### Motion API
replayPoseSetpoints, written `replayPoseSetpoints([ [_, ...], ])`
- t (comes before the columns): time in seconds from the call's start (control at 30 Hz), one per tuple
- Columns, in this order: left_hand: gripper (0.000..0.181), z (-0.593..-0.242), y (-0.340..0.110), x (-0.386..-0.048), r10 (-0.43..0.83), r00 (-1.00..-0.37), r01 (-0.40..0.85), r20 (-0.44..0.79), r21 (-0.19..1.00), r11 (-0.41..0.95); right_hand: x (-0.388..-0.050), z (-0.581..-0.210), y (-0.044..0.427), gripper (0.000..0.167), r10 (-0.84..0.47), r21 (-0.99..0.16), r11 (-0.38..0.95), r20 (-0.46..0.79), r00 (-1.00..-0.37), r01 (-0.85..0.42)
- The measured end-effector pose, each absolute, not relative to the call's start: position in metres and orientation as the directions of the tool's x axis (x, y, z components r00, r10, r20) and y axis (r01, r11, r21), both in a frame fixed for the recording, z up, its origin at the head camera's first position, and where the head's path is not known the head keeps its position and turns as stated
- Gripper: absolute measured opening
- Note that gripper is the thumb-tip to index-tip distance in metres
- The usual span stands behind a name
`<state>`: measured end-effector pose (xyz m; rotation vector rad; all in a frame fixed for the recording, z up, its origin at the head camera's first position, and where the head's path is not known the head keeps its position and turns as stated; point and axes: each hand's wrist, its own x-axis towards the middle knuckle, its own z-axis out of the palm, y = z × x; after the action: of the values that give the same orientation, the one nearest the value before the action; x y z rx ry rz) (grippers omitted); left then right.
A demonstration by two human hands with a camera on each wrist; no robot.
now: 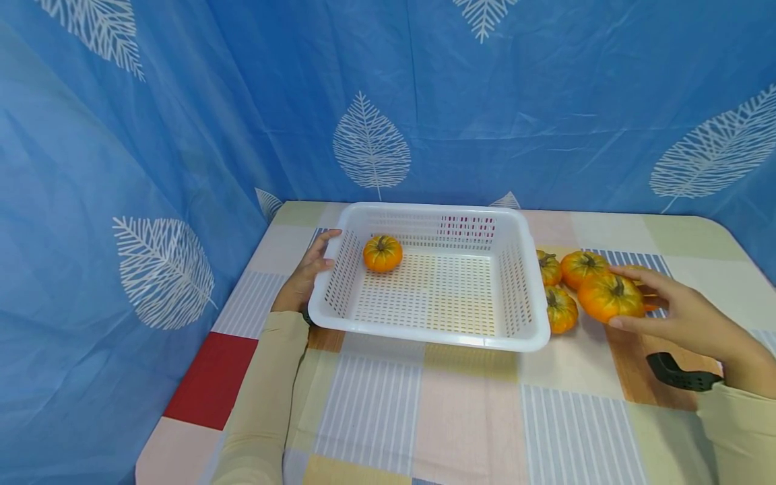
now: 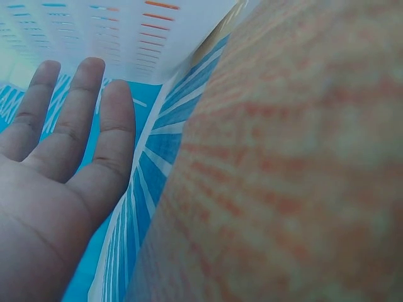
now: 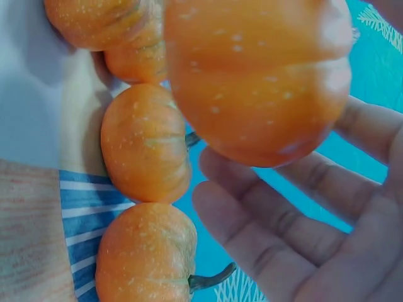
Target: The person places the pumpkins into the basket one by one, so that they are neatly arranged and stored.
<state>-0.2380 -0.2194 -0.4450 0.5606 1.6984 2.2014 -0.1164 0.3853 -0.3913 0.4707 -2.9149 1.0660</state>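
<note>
With our right hand [image 1: 694, 316] we grip one pumpkin [image 1: 609, 299] between thumb and bent fingers, right of the white basket [image 1: 424, 341]; our left hand [image 1: 304, 274], fingers loosely extended, is at its left side. Another pumpkin [image 1: 382, 254] sits inside, far left.

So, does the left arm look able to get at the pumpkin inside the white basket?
Likely yes: the left grip is beside the white basket, whose top is open, and the pumpkin inside sits near that side; only the side wall seems in the way.
</note>
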Motion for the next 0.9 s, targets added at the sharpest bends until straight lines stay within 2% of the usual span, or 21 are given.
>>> replayPoseSetpoints([
  [0.27,0.059,-0.444,-0.219,-0.237,0.466,-0.877,-0.005,0.119,0.967,-0.256,-0.116,-0.386,0.376,0.083,-0.227,-0.653,0.714,0.127,-0.966,-0.254],
  [0.6,0.056,-0.448,-0.221,-0.240,0.482,-0.863,0.006,0.152,0.956,-0.292,-0.111,-0.384,0.365,0.084,-0.182,-0.675,0.679,0.228,-0.957,-0.290],
  [0.9,0.059,-0.446,-0.219,-0.239,0.461,-0.881,-0.014,0.107,0.968,-0.251,-0.112,-0.380,0.357,0.082,-0.198,-0.673,0.664,0.263,-0.944,-0.326],
])
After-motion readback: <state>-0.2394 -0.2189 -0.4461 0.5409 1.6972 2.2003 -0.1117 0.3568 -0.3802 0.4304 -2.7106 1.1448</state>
